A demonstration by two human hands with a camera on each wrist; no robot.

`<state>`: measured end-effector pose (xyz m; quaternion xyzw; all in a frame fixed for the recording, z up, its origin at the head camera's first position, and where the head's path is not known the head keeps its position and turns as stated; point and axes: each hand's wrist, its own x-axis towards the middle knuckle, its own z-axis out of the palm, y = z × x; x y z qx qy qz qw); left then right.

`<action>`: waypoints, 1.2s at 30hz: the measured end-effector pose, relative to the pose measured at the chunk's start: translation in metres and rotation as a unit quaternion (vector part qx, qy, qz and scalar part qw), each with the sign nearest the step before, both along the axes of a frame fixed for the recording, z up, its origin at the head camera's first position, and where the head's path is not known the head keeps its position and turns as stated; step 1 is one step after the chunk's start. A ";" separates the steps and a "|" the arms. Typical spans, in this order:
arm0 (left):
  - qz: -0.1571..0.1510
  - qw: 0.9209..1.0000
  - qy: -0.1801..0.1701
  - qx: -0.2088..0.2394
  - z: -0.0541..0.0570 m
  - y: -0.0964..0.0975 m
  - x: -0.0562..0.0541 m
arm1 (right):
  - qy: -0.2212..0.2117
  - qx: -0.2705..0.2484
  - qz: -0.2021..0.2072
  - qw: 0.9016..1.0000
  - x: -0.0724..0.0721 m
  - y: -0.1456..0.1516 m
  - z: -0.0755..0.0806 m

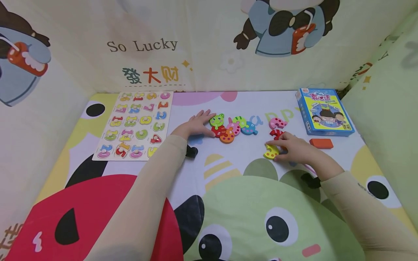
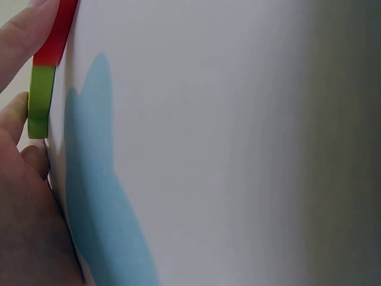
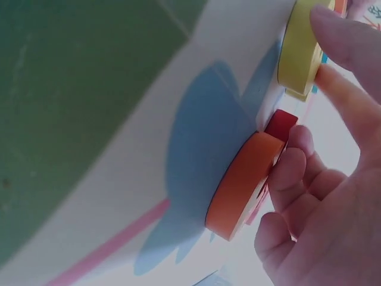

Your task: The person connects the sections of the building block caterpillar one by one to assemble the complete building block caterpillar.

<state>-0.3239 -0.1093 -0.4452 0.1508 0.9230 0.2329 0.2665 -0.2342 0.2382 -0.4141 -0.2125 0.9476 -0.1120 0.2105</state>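
Observation:
A row of colourful wooden caterpillar pieces lies mid-table, led by a green smiling head piece (image 1: 217, 120) beside a red spotted piece (image 1: 218, 131). My left hand (image 1: 196, 125) rests at this end with spread fingers. In the left wrist view its thumb touches the red edge and a finger meets the green edge. My right hand (image 1: 298, 149) pinches a yellow spotted piece (image 1: 270, 152) between thumb and index finger. Just beyond lie a red striped piece (image 1: 276, 134) and a pink spotted piece (image 1: 278, 123). Other fingers curl beside an orange piece (image 3: 241, 190) in the right wrist view.
A number puzzle board (image 1: 148, 127) lies at the left. Back right sits a blue and yellow card box (image 1: 326, 111), with an orange-red block (image 1: 321, 143) in front of it. Printed curtains stand behind and at the sides of the patterned tablecloth (image 1: 238, 221).

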 end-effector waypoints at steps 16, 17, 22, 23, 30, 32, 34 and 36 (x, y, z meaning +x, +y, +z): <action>-0.001 1.000 -0.004 -0.002 0.001 0.000 0.000 | -0.030 -0.032 0.003 0.999 -0.001 -0.009 0.000; -0.001 1.000 -0.004 -0.002 0.001 0.000 0.001 | -0.032 -0.035 0.004 0.999 -0.001 -0.009 0.000; -0.003 1.000 -0.003 -0.001 0.002 0.001 0.000 | -0.027 -0.041 0.013 0.999 0.000 -0.008 -0.005; -0.003 1.000 -0.002 -0.002 0.002 0.002 0.000 | -0.023 -0.042 0.015 0.999 0.000 -0.008 -0.006; -0.006 1.000 0.000 -0.002 0.003 0.002 0.000 | -0.011 -0.050 0.013 0.999 -0.002 -0.009 -0.007; -0.003 1.000 -0.001 -0.002 0.003 0.002 0.000 | -0.010 -0.058 0.011 0.998 -0.005 -0.011 -0.006; -0.001 1.000 -0.002 0.000 0.003 0.001 0.001 | -0.011 -0.066 0.003 0.998 -0.008 -0.012 -0.004; 0.001 1.000 -0.002 0.001 0.002 0.001 0.002 | -0.013 -0.074 -0.004 0.997 -0.013 -0.014 -0.002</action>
